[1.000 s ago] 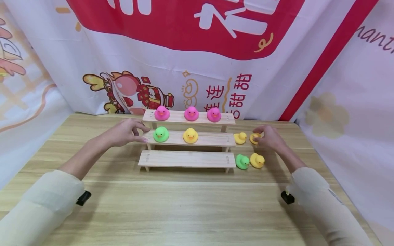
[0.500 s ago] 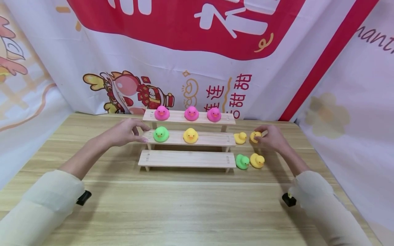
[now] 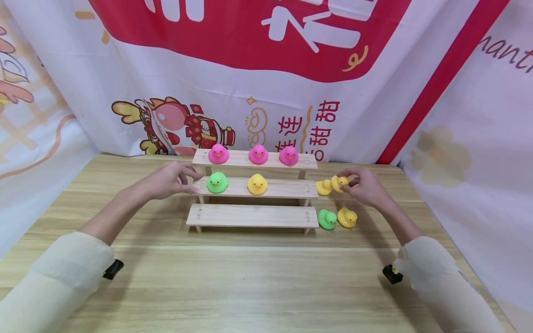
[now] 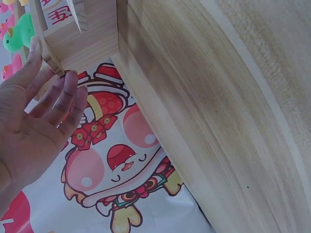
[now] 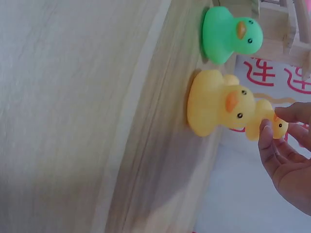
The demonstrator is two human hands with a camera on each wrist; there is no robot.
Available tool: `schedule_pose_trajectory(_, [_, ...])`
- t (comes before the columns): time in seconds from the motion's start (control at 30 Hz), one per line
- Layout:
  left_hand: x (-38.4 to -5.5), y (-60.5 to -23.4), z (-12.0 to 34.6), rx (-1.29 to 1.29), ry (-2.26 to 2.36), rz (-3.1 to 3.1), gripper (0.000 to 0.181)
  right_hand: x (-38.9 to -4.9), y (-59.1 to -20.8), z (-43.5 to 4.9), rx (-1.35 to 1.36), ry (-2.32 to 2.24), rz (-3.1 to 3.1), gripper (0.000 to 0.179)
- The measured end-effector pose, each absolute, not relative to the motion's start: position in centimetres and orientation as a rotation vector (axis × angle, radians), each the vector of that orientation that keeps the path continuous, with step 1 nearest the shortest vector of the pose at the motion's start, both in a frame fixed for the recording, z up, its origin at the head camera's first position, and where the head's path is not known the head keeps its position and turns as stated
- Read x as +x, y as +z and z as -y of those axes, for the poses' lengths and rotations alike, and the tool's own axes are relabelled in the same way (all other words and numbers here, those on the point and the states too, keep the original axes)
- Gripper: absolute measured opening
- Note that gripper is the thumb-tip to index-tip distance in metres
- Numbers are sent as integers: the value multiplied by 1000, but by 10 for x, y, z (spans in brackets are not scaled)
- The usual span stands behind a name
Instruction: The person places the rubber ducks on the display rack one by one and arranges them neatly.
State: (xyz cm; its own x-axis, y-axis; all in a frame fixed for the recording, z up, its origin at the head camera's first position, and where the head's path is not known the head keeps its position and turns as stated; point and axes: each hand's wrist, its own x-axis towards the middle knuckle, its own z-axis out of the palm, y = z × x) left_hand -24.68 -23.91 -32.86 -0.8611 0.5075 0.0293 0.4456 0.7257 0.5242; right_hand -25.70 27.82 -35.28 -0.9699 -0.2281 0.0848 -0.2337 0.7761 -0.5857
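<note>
My left hand (image 3: 172,179) pinches the left end of the middle board of a three-step wooden display rack (image 3: 250,216); in the left wrist view its thumb (image 4: 32,58) and fingers lie on either side of that board. With thumb and fingertips, my right hand (image 3: 364,185) holds a yellow rubber duck (image 3: 339,182) just right of the rack. Directly left of it sits another yellow duck (image 3: 323,187). Nearer me are a green duck (image 3: 327,219) and a yellow duck (image 5: 209,104) on the table. The middle board carries a green duck (image 3: 217,182) and a yellow duck (image 3: 257,184).
Three pink ducks (image 3: 258,154) stand on the top board. A printed cloth (image 3: 250,83) hangs close behind the rack and along both sides. The wooden table (image 3: 241,282) stretches in front of the rack. A black object (image 3: 393,274) shows below the right sleeve.
My right hand has lifted the yellow duck slightly and brought it left, close to the neighbouring yellow duck. The left hand stays at the rack's end.
</note>
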Motion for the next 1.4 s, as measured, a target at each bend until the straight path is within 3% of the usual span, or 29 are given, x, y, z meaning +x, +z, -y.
schedule_pose_trajectory(1.4, [-249, -328, 239, 758, 822, -2788, 41, -228, -316, -231, 645, 1285, 2817, 27])
